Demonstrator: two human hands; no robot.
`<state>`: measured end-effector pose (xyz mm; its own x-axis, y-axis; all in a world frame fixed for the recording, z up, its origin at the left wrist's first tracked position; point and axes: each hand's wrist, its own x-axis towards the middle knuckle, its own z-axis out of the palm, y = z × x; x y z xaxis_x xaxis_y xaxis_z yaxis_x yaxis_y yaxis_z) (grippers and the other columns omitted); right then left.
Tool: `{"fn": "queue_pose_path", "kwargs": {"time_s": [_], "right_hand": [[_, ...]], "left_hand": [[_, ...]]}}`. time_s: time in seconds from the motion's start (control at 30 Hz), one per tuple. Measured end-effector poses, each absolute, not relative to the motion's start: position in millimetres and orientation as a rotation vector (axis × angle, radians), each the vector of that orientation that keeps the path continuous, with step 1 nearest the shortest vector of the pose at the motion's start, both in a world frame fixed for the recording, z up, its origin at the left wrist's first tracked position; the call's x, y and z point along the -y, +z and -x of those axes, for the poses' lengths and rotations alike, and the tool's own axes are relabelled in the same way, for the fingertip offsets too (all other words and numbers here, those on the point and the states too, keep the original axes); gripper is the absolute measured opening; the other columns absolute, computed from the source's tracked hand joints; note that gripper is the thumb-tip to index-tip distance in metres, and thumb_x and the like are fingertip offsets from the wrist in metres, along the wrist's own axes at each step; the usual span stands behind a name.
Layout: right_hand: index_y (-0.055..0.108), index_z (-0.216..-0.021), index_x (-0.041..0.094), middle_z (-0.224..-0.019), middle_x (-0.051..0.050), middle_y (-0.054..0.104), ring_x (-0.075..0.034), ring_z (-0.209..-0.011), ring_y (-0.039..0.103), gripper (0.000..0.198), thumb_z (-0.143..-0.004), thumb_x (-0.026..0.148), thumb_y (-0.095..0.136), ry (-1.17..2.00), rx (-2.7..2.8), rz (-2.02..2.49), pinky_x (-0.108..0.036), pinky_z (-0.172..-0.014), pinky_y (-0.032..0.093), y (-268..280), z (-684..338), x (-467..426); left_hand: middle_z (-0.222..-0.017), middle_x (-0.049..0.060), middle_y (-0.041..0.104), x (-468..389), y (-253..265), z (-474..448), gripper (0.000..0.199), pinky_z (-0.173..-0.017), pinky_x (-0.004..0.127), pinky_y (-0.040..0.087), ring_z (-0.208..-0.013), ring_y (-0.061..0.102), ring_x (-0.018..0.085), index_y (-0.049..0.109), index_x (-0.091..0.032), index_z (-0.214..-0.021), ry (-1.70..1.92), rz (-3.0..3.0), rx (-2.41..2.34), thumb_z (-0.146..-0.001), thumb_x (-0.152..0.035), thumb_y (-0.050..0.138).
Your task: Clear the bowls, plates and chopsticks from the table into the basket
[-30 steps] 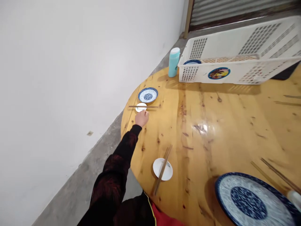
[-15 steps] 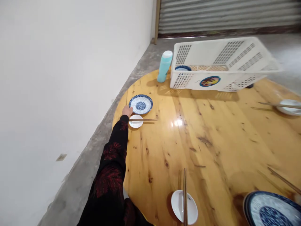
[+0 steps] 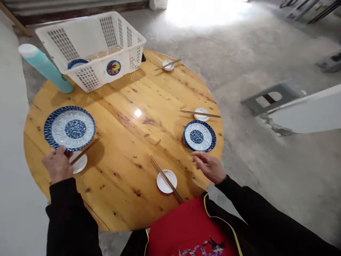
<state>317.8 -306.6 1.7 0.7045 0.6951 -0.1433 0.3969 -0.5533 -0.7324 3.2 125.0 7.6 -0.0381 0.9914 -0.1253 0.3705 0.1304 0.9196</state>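
Observation:
My left hand is closed on the near rim of a blue-and-white plate, which looks raised off the table. Just under that rim sits a small white dish, partly covered, with chopsticks across it. My right hand is beside the near edge of stacked blue-and-white plates. Its fingers are loosely bent and apart, holding nothing; I cannot tell whether they touch the rim. Between my hands, closer to my body, a second white dish bears chopsticks.
A white plastic basket stands on the far side of the round wooden table, with a blue-rimmed plate inside. Beside it leans a light-blue bottle. Further dishes with chopsticks are at the back and right.
My view has swung to the right. The plate that lay on the table at my left hand is now gripped and looks lifted. My right hand has come into view by the stacked plates.

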Motion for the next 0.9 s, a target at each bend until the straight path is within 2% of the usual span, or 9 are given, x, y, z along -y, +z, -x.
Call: {"fn": "queue_pose_path", "kwargs": {"time_s": [0.07, 0.13, 0.27, 0.37, 0.43, 0.53, 0.63, 0.73, 0.9], "right_hand": [[0.067, -0.1, 0.022, -0.079, -0.005, 0.073, -0.017, -0.047, 0.063, 0.033, -0.094, 0.051, 0.054, 0.644, 0.822, 2.026, -0.032, -0.053, 0.053, 1.2, -310.1, 276.9], [0.066, -0.107, 0.021, -0.083, -0.004, 0.072, -0.016, -0.049, 0.063, 0.037, -0.094, 0.054, 0.056, 0.763, 0.786, 1.85, -0.031, -0.051, 0.052, 2.2, -303.8, 253.8], [0.061, -0.12, 0.021, -0.09, -0.004, 0.07, -0.016, -0.055, 0.062, 0.048, -0.095, 0.061, 0.058, 0.893, 0.702, 1.636, -0.03, -0.053, 0.051, 7.2, -310.1, 236.0], [0.06, -0.099, 0.022, -0.075, 0.0, 0.059, -0.017, -0.06, 0.055, 0.038, -0.097, 0.06, 0.054, 0.711, 0.714, 1.738, -0.031, -0.057, 0.047, 6.2, -330.9, 250.5], [0.053, -0.083, 0.025, -0.067, 0.002, 0.048, -0.017, -0.062, 0.048, 0.034, -0.096, 0.056, 0.052, 0.498, 0.71, 1.894, -0.032, -0.061, 0.042, 0.8, -348.9, 271.0], [0.044, -0.078, 0.027, -0.063, 0.004, 0.039, -0.017, -0.059, 0.04, 0.031, -0.092, 0.054, 0.049, 0.313, 0.646, 2.07, -0.033, -0.06, 0.034, -12.9, -378.1, 307.0], [0.037, -0.072, 0.028, -0.06, 0.003, 0.036, -0.018, -0.058, 0.039, 0.029, -0.09, 0.05, 0.045, 0.242, 0.621, 2.191, -0.034, -0.061, 0.031, -27.8, -407.8, 337.1], [0.032, -0.069, 0.029, -0.06, 0.001, 0.041, -0.019, -0.059, 0.042, 0.028, -0.089, 0.046, 0.043, 0.221, 0.634, 2.285, -0.035, -0.062, 0.033, -39.9, -435.3, 356.1], [0.035, -0.07, 0.029, -0.062, -0.003, 0.048, -0.023, -0.062, 0.05, 0.026, -0.089, 0.044, 0.042, 0.257, 0.714, 2.393, -0.035, -0.065, 0.037, -58.0, -466.9, 370.2]], "left_hand": [[-0.065, -0.002, 0.052, -91.0, -0.4, -23.6, 0.034, -0.06, 0.032, 0.052, -0.067, 0.053, 0.017, 0.045, -0.023, -0.065, 1.0, -1.265, -1.536, -0.074, -0.041, 0.073], [-0.069, -0.002, 0.057, -45.9, -2.6, -49.3, 0.031, -0.059, 0.028, 0.049, -0.067, 0.052, 0.015, 0.053, -0.022, -0.07, 0.938, -1.216, -1.435, -0.064, -0.043, 0.075], [-0.075, -0.003, 0.06, 50.2, -1.6, -105.1, 0.029, -0.063, 0.023, 0.047, -0.069, 0.051, 0.012, 0.06, -0.02, -0.08, 0.681, -1.224, -1.233, -0.072, -0.045, 0.072], [-0.067, -0.005, 0.047, 107.9, -2.7, -142.0, 0.029, -0.06, 0.022, 0.04, -0.064, 0.042, 0.011, 0.049, -0.021, -0.071, 0.565, -1.361, -1.161, -0.082, -0.042, 0.065], [-0.065, -0.006, 0.04, 136.1, -5.0, -165.8, 0.032, -0.059, 0.022, 0.037, -0.063, 0.038, 0.011, 0.041, -0.023, -0.069, 0.498, -1.442, -1.128, -0.088, -0.04, 0.059], [-0.066, -0.005, 0.038, 164.6, -9.7, -204.2, 0.03, -0.061, 0.023, 0.035, -0.063, 0.038, 0.011, 0.038, -0.023, -0.069, 0.371, -1.549, -1.09, -0.094, -0.034, 0.052], [-0.064, -0.005, 0.038, 180.0, -12.9, -244.0, 0.031, -0.063, 0.024, 0.033, -0.063, 0.038, 0.012, 0.037, -0.023, -0.068, 0.201, -1.696, -1.073, -0.095, -0.029, 0.051], [-0.063, -0.004, 0.043, 187.3, -12.0, -277.5, 0.035, -0.064, 0.026, 0.032, -0.064, 0.043, 0.013, 0.036, -0.023, -0.067, 0.031, -1.861, -1.073, -0.097, -0.028, 0.052], [-0.073, 0.002, 0.065, 192.5, -7.4, -306.3, 0.036, -0.067, 0.028, 0.032, -0.076, 0.061, 0.018, 0.043, -0.022, -0.067, -0.194, -2.081, -1.108, -0.101, -0.031, 0.051]]}}
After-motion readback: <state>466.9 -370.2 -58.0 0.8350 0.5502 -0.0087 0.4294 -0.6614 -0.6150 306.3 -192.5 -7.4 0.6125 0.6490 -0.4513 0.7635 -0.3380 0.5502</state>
